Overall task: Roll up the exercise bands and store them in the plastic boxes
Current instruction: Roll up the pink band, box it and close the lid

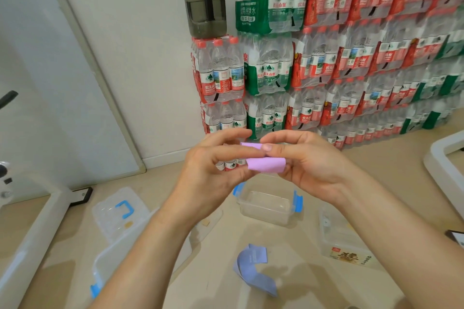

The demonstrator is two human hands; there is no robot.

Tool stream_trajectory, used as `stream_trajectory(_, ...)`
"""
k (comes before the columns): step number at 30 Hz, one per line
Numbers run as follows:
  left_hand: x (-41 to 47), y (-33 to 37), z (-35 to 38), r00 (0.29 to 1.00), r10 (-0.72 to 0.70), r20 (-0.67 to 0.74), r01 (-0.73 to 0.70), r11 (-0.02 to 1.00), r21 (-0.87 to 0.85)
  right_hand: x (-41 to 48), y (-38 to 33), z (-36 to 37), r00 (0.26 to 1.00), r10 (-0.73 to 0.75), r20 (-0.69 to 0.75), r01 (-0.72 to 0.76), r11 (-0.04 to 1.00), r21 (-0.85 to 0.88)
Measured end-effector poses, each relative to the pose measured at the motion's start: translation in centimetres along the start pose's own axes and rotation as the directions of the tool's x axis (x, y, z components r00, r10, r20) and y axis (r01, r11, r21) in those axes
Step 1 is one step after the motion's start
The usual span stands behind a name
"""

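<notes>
A pink-purple exercise band (pixel 266 164) is rolled into a short tube and held in the air between both hands. My left hand (pixel 213 168) pinches its left end, and my right hand (pixel 306 163) grips its right end with the thumb on top. Straight below them an open clear plastic box (pixel 270 204) with blue clips stands on the floor. A blue-lilac band (pixel 253 267) lies loose and curled on the floor nearer to me. A larger clear box (pixel 118 256) with blue clips sits at the left, partly hidden by my left forearm.
A clear lid (pixel 116 211) with a blue handle lies at the left. Another clear box with a printed label (pixel 344 238) stands at the right. Stacked packs of water bottles (pixel 326 57) line the wall behind, with a dark jug (pixel 204 0) on top. White frame legs (pixel 37 228) cross the left floor.
</notes>
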State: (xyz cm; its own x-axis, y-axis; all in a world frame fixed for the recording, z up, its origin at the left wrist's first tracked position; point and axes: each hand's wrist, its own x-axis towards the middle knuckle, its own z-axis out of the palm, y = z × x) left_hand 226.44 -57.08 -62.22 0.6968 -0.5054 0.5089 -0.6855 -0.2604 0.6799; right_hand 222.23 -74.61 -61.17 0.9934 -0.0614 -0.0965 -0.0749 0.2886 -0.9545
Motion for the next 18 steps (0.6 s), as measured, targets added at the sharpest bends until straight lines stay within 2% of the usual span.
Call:
stream_trajectory(3, -0.1, 0.1, 0.4, 0.995, -0.09, -0.053, 0.08, 0.983, -0.164, 0.0, 0.0, 0.0, 1.0, 0.012, 0.001, -0.012, 1.0, -0.004)
stream_trajectory(7, 0.1, 0.7, 0.9, 0.967, -0.226, -0.116, 0.168, 0.913, -0.372, 0.1, 0.2, 0.0, 1.0, -0.008, -0.009, 0.008, 1.0, -0.014)
stream_trajectory(15, 0.3, 0.9, 2.9, 0.833, -0.446, -0.327, 0.23, 0.817, -0.529, 0.2, 0.0, 0.7, 0.998, -0.015, -0.064, 0.021, 0.996, 0.082)
stream_trajectory(18, 0.4, 0.9, 3.3, 0.787, -0.501, -0.36, 0.246, 0.79, -0.561, 0.0, 0.0, 0.9, 0.998, -0.07, -0.009, 0.07, 0.996, 0.054)
